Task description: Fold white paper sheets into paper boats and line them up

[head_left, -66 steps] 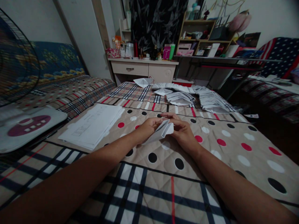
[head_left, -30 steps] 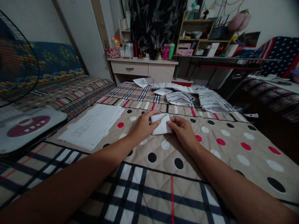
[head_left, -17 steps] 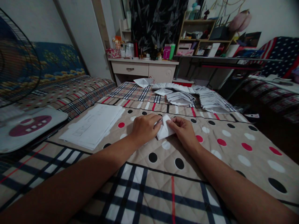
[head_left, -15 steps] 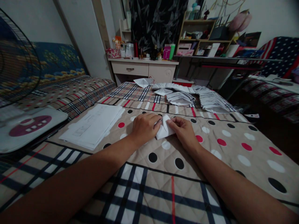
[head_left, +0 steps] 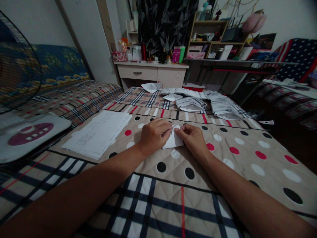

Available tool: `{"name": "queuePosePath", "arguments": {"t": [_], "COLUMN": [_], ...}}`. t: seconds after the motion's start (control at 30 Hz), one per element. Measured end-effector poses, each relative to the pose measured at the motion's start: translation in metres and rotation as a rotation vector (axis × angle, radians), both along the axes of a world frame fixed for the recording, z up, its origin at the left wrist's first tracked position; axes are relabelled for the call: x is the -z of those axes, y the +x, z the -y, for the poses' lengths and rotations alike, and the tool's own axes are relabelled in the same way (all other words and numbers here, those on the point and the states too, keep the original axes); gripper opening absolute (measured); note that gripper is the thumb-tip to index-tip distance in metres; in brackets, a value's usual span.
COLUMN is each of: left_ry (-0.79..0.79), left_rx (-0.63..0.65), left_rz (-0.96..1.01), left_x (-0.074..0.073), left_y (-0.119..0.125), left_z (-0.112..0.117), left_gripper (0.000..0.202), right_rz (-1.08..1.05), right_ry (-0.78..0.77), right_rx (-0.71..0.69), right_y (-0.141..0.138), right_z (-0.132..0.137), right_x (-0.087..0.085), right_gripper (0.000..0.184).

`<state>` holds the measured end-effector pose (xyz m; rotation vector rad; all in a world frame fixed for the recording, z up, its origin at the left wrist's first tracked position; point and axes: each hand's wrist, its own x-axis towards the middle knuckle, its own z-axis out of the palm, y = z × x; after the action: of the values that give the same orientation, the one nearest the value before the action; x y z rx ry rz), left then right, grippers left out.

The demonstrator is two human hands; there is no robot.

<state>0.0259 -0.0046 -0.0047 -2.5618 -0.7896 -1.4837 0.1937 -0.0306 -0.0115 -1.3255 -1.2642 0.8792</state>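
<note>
Between my hands, low over the bedspread (head_left: 138, 162), is a small folded sheet of white paper (head_left: 173, 141). My left hand (head_left: 155, 134) grips its left side, fingers curled over the top. On the right edge my right hand (head_left: 192, 135) pinches the paper between thumb and bent fingers. Part of the fold is hidden behind the fingers. Left of my left hand lies a stack of white sheets (head_left: 99, 132), the top one bearing faint print. Beyond my hands sit folded paper pieces (head_left: 190, 104), gathered in packed rows.
A fan (head_left: 19, 66) with a white base (head_left: 37, 135) stands at the left. Behind the bed are a white dresser (head_left: 138, 72) and a shelf unit (head_left: 210, 42) holding bottles and boxes. A dark table (head_left: 247, 70) stands at the back right.
The raised paper flap between my hands has been pressed lower and flatter. My right thumb has shifted slightly left across the paper.
</note>
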Motion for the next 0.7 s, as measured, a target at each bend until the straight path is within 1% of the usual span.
{"name": "queuePosePath", "arguments": {"t": [0.2,0.33,0.57,0.7], "left_ry": [0.026,0.034,0.021,0.004], "left_rx": [0.043,0.058,0.078,0.079], "left_rz": [0.025,0.042,0.044,0.048], "left_x": [0.0016,0.0012,0.0017,-0.0012], "left_y": [0.0,0.0008,0.0014,0.0025], "left_z": [-0.0013,-0.0005,0.0013,0.0042], "left_gripper": [0.011,0.012,0.012,0.013], "right_rz": [0.005,0.03,0.23,0.293], "right_ry": [-0.009,0.005,0.031,0.035], "right_rx": [0.011,0.006,0.048,0.081], "right_y": [-0.0004,0.0003,0.0014,0.0005], "right_z": [0.0014,-0.0002,-0.0012,0.0002], "right_x": [-0.0028,-0.0009,-0.0001,-0.0025], "right_gripper": [0.035,0.037,0.038,0.033]}}
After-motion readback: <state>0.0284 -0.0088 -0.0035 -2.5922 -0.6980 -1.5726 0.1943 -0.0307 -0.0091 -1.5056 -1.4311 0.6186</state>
